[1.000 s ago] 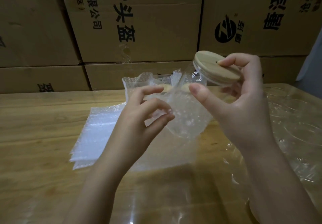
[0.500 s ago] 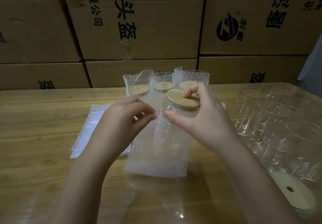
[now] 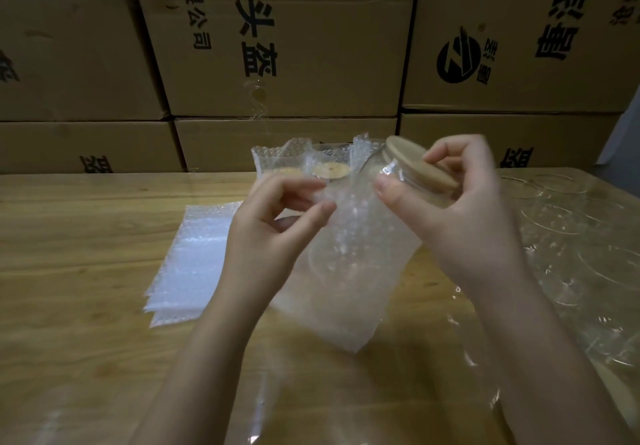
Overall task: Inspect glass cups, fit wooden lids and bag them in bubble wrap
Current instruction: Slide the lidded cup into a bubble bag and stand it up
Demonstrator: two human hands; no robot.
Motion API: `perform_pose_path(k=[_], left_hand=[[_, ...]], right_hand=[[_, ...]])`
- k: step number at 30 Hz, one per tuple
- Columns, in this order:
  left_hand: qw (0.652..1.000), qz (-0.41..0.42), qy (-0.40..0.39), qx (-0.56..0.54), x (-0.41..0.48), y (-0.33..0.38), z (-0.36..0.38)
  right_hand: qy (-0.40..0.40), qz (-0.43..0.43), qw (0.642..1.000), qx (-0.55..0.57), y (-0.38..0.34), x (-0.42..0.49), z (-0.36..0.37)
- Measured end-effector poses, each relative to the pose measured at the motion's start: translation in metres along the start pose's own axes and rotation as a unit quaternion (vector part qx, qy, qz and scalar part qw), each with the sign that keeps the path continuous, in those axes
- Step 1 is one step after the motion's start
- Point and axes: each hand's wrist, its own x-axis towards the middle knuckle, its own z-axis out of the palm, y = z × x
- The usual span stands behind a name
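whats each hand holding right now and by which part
The right hand grips the glass cup at its top, fingers round the wooden lid. The left hand pinches the bubble wrap bag at its open edge.

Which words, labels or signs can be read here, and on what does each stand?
"P头盔": middle brown cardboard carton.
"有限公司" and "西区)": same carton.
Round black logo: right brown cardboard carton; big characters beside it cropped, unreadable.
Lower brown cartons: characters half hidden, unreadable.
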Motion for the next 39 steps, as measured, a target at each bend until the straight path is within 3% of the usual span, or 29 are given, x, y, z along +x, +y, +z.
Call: perform_pose_path(k=[1,3,5,8,16,20,25,30,35,39], left_hand=[[1.000,0.009,-0.015,-0.014,-0.001,-0.001,-0.002],[0.996,0.009,-0.066,0.059,-0.001,-0.008,-0.010],[0.982,-0.051,-0.130,0.123,-0.001,-0.013,-0.020],[0.967,-0.127,-0.193,0.107,-0.003,-0.023,-0.027],[0.984,-0.080,-0.158,0.026,-0.006,-0.018,0.002],[0.981,-0.104,-0.134,-0.090,-0.010,-0.025,0.016],[0.973,-0.139,-0.126,-0.134,-0.014,-0.036,0.021],[0.970,-0.161,-0.154,-0.094,-0.011,-0.046,0.005],[0.971,-0.160,-0.177,0.023,-0.007,-0.048,-0.015],[0.969,-0.093,-0.201,0.112,-0.004,-0.042,-0.023]], right_hand=[[0.017,-0.021,1.000,0.003,-0.002,0.000,-0.003],[0.031,-0.046,0.998,0.013,-0.005,0.000,-0.009],[0.012,-0.041,0.999,0.023,-0.006,0.000,-0.011],[-0.043,-0.024,0.998,0.025,-0.006,0.000,-0.008],[-0.106,-0.035,0.989,-0.099,-0.002,-0.001,-0.001],[-0.118,-0.023,0.985,-0.125,0.002,0.002,-0.001],[-0.135,-0.002,0.974,-0.181,0.015,0.007,0.003],[-0.138,0.023,0.968,-0.207,0.028,0.004,0.027],[-0.168,0.030,0.960,-0.221,0.035,-0.002,0.042],[-0.224,0.022,0.949,-0.221,0.031,-0.001,0.038]])
